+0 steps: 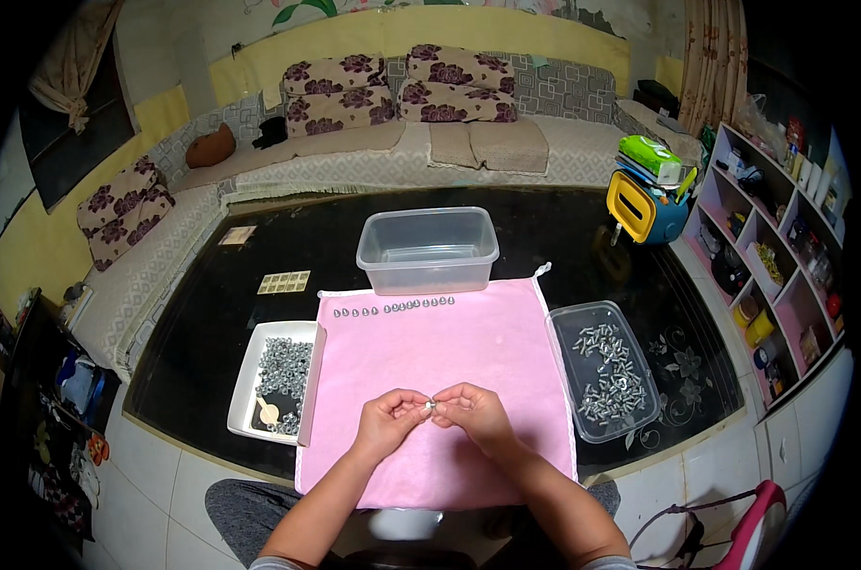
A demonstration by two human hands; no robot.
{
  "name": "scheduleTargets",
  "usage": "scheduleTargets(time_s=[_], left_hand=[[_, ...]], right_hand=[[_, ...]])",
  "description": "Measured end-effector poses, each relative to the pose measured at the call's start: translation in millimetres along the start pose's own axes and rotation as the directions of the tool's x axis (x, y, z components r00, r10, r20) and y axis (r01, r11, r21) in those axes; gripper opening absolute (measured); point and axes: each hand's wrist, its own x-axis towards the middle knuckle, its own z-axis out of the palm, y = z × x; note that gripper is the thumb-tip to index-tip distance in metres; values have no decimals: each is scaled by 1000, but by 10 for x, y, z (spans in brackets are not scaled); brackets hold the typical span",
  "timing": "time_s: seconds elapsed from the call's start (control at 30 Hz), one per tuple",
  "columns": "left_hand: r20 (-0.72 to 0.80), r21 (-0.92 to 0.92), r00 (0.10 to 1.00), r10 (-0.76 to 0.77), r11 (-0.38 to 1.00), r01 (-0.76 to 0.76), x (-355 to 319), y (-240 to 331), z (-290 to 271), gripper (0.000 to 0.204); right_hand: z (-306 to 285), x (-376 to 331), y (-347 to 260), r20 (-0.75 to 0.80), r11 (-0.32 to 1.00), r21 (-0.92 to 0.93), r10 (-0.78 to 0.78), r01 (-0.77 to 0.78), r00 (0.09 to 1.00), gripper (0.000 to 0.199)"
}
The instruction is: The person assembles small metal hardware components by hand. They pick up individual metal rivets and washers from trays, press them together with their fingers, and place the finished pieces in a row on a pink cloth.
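My left hand [392, 420] and my right hand [475, 416] meet over the pink cloth [430, 356], fingertips pinched together on a small silvery metal bolt [430, 405]. Whether a nut sits on it is too small to tell. Left of the cloth, a white tray [240, 380] holds many metal nuts [286, 366] and a pale wooden scoop [269, 413]. To the right, a clear plastic lid or shallow tray [651, 410] contains loose bolts [613, 375]. Along the cloth's far edge stands a row of small metal pieces [406, 306], several of them, which look like bolts with nuts.
A clear plastic tub [428, 275] stands beyond the cloth on the black glossy table [535, 233]. A yellow-and-blue container [644, 211] with a green tissue pack [651, 157] is at the far right. Shelves [767, 247] line the right side; a sofa [373, 152] runs behind.
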Motion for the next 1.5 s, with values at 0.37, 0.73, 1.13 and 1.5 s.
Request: scheduleTargets(time_s=[0.37,0.73,1.13,1.5], left_hand=[[46,-160,998,-32,986,39,25,6,-28,12],[-11,-12,999,50,999,-50,5,-7,24,13],[34,53,995,91,994,-93,18,-45,-1,10],[22,28,997,74,997,-74,3,19,27,11]], right_hand=[[65,-27,-6,-5,985,-130,-112,110,994,17],[-3,-14,-31,-2,998,0,63,-63,998,23],[-7,14,-47,35,974,-185,139,-131,990,30],[37,-5,2,48,969,-232,101,-87,994,37]])
